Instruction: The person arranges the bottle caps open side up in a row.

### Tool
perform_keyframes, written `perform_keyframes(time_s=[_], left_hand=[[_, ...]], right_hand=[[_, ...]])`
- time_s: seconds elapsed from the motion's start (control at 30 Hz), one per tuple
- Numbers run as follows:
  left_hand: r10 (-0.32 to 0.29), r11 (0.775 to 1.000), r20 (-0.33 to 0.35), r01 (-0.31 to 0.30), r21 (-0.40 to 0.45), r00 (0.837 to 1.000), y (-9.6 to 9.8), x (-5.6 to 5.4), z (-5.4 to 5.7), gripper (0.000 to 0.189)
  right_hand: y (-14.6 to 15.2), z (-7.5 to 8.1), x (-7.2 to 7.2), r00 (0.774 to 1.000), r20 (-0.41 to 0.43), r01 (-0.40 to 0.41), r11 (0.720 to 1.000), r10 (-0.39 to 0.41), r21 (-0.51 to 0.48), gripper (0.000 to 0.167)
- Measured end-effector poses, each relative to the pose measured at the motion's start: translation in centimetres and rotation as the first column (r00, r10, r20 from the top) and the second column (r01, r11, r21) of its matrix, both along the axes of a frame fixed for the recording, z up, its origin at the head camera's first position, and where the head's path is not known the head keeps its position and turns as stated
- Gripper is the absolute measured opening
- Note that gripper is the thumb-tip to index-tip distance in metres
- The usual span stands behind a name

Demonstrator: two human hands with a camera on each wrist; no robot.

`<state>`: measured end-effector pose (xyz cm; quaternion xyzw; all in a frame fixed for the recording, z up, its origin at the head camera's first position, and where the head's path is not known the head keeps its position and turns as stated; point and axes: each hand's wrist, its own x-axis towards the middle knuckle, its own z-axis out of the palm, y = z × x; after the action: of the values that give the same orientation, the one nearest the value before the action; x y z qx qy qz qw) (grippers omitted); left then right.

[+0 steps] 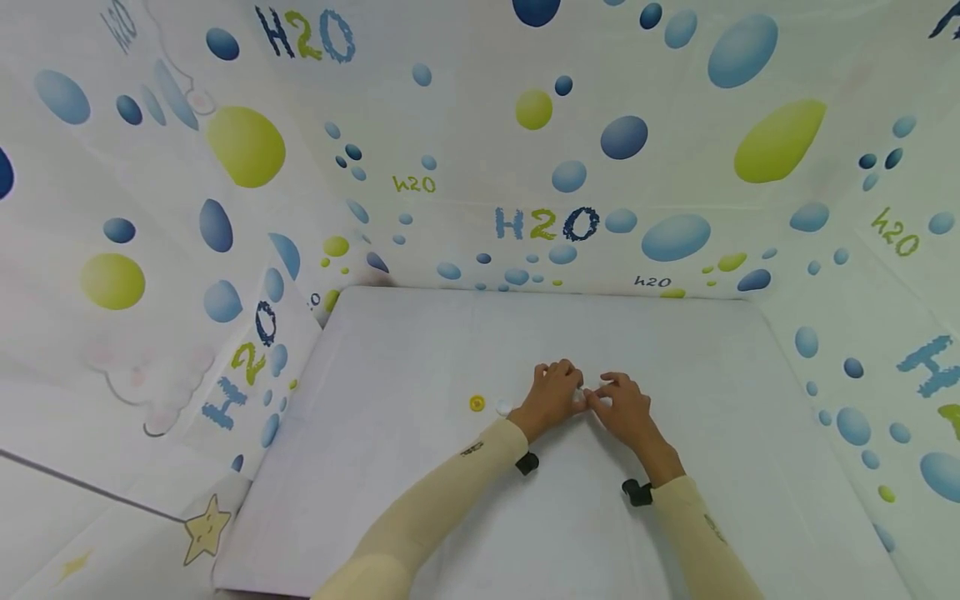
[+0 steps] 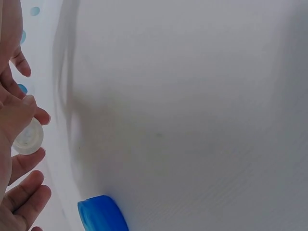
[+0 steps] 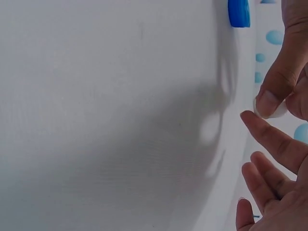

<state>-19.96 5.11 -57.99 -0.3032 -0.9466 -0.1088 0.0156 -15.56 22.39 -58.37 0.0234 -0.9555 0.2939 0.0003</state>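
Note:
Both hands meet above the white tabletop. Between them is a small white round cap [image 2: 30, 138], showing its flat face in the left wrist view. My left hand [image 1: 553, 395] pinches it, with the thumb lying across it in the right wrist view. My right hand [image 1: 624, 410] has thumb and fingertip at the cap's other side, while its remaining fingers [image 3: 257, 185] stay loose. Fingers hide much of the cap. On the table below lies a blue cap [image 2: 102, 214], hidden behind the left hand in the head view. Left of that hand lie a yellow cap [image 1: 477, 403] and a white round piece [image 1: 504, 407].
The white table [image 1: 405, 500] reaches the patterned wall sheet [image 1: 465, 225] at the back and sides. Black wrist mounts [image 1: 637, 492] sit at both wrists, below the beige sleeves [image 1: 442, 492].

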Motion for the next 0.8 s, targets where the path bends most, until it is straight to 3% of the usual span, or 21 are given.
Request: perform_keyframes(time_s=[0.43,0.8], left_hand=[[0.018,0.999,0.029,-0.017,-0.027,0.999,-0.7,1.5,0.4,0.036],[0.019,0.999,0.052,-0.016,-0.051,0.998,-1.3,1.8,-0.1,0.035]], right_hand=[[-0.2,-0.9,0.7,1.0,-0.012,-0.009,0.998,0.008,-0.059,0.03],[-0.4,-1.2,1.4,0.99,-0.097,-0.113,0.992,0.107,-0.064,0.028]])
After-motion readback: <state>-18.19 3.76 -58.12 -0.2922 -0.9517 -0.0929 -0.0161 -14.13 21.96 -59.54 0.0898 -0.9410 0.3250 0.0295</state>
